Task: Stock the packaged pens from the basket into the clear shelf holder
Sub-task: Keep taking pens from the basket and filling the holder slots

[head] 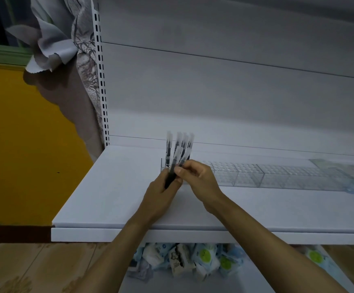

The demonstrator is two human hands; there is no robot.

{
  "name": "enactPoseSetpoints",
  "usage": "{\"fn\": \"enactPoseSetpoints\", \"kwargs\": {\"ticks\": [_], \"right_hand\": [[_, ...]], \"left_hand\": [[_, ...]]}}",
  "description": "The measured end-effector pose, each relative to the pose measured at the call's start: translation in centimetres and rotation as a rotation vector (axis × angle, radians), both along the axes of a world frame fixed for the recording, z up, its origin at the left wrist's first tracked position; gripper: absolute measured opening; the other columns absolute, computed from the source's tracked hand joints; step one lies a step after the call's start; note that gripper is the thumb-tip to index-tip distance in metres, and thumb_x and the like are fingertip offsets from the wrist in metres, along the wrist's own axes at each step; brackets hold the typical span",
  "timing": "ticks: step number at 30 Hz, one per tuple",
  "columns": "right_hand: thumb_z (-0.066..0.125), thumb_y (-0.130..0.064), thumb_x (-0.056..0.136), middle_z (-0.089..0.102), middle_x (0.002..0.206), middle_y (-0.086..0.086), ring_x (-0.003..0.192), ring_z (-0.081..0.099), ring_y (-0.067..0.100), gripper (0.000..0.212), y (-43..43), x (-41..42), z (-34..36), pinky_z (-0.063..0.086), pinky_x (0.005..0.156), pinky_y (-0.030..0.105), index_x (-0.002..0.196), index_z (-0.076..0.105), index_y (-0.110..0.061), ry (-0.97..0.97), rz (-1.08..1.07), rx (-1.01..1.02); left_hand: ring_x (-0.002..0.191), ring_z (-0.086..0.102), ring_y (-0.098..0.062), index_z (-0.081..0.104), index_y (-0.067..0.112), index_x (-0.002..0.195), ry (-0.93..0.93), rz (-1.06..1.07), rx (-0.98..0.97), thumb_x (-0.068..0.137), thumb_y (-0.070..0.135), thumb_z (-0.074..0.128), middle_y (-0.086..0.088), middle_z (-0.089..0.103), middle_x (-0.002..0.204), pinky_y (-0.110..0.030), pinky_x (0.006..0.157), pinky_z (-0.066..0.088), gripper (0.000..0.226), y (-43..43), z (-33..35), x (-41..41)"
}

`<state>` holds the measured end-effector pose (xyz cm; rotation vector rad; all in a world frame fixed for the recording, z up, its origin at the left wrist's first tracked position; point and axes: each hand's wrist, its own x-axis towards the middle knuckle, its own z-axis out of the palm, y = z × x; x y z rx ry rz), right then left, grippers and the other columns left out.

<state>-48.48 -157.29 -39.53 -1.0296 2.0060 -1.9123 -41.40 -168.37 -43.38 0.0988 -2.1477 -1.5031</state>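
Right, starting out at nine o'clock: a yellow wall (24,134), then a patterned curtain (83,85) hanging against the shelf upright. Coming in to centre, the left hand (161,193) sits over the white shelf (112,187), fingers wrapped firmly round the dark lower end of a bunch of packaged pens (180,144). At twelve o'clock from the hands the bunch fans upward, tops blurred. The leftmost one looks seated upright in the end cell; the rest I cannot sort into held or already seated. At one o'clock from the left hand, touching it, the right hand (197,176) has thumb and fingers curled in, pinching the same bunch. Off toward three o'clock the clear holder (245,176) runs along the shelf, its other cells looking unfilled. Down at six o'clock, wrapped packets (203,256) lie on the lower level. The basket is out of view. My read is that stocking is at an early stage, with pens being fed into the left end cell. The next move calls for peeling one packet free, keeping it upright, and lowering its tip into an open cell.
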Motion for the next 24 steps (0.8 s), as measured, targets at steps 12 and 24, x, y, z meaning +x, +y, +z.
{"fn": "enactPoseSetpoints", "kwargs": {"ticks": [12, 24], "right_hand": [[0.064, -0.004, 0.088, 0.071, 0.089, 0.014, 0.081, 0.067, 0.012, 0.007, -0.3, -0.3, 0.3, 0.054, 0.077, 0.024, 0.093, 0.066, 0.000, -0.006, -0.039, -0.035], [0.070, -0.025, 0.085, 0.068, 0.076, -0.004, 0.074, 0.066, 0.012, 0.012, -3.7, -2.9, 2.3, 0.056, 0.073, 0.035, 0.083, 0.060, -0.019, 0.269, -0.447, 0.086]], "left_hand": [[0.070, 0.056, -0.006, 0.056, 0.019, 0.094, 0.160, 0.100, 0.004, 0.099, 0.036, 0.034, 0.007, 0.061, 0.079, -0.021, 0.066, 0.046, 0.028, -0.6, -0.7, -0.5], [0.097, 0.059, -0.007, 0.044, 0.026, 0.099, 0.146, 0.394, 0.361, 0.102, 0.027, 0.037, 0.013, 0.062, 0.100, -0.006, 0.069, 0.042, 0.008, -1.4, -0.6, -1.1]]}}
